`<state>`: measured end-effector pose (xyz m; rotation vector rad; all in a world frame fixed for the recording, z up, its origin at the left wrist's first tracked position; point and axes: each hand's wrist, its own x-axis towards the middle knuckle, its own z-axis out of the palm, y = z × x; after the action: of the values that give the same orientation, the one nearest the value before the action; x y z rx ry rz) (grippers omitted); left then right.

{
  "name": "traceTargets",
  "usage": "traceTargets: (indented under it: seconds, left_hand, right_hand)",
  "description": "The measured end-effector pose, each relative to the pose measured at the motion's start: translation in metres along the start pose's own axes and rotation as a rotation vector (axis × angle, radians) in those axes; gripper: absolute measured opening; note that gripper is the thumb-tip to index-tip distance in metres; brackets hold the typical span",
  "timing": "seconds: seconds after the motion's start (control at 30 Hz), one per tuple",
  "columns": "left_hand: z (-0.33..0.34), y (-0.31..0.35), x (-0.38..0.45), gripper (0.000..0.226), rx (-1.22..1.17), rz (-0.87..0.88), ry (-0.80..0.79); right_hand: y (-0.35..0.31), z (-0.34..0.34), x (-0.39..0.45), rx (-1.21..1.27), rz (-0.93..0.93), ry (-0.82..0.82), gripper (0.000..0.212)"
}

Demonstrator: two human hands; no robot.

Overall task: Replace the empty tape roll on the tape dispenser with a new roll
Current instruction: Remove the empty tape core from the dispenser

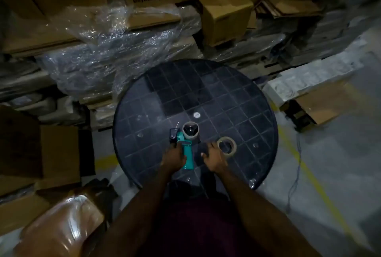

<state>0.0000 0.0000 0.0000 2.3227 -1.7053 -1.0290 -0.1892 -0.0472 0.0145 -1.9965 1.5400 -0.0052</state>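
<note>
Two bare hands reach over a round dark desk marked with a grid. The left hand is closed around the teal handle of one tape dispenser, which lies on the desk with its handle pointing to 6 o'clock. One roll sits on the dispenser's hub at 12 o'clock from that hand; in the dim light it is hard to tell whether it is a bare core or carries tape. The right hand rests on the desk, fingers loosely spread and holding nothing, with its fingertips just beside a second roll of tape lying flat at its 1 o'clock. One small pale disc lies near the desk's centre. Beyond the desk, at 10 to 12 o'clock, stand cardboard boxes and crumpled clear plastic wrap.
</note>
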Motion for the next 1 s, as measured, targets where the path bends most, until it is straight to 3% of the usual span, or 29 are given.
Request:
traceTargets:
  seconds: [0.2,0.33,0.57,0.73,0.9,1.0]
  left_hand:
    - [-0.017,-0.007,-0.012,0.059,-0.09,-0.075,-0.061]
    - [-0.019,-0.008,-0.01,0.051,-0.192,-0.12,-0.061]
    - [-0.018,0.004,0.0,0.03,-0.343,-0.124,-0.064]
    - [-0.007,-0.001,0.01,0.037,-0.365,-0.174,-0.113]
    - [0.001,0.0,0.019,0.048,-0.382,-0.254,-0.119]
    - [0.005,-0.003,0.03,0.039,-0.35,-0.244,-0.173]
  right_hand:
    - [0.005,0.009,-0.003,0.029,0.095,-0.158,0.052]
    - [-0.006,0.007,-0.002,0.084,0.063,-0.243,0.05]
    - [-0.02,0.022,0.009,0.279,0.126,-0.242,0.036]
    - [-0.024,0.039,0.012,0.397,0.196,-0.331,0.04]
    - [-0.025,0.07,0.011,0.584,0.277,-0.31,0.045]
    - [-0.034,0.076,0.009,0.587,0.312,-0.301,0.039]
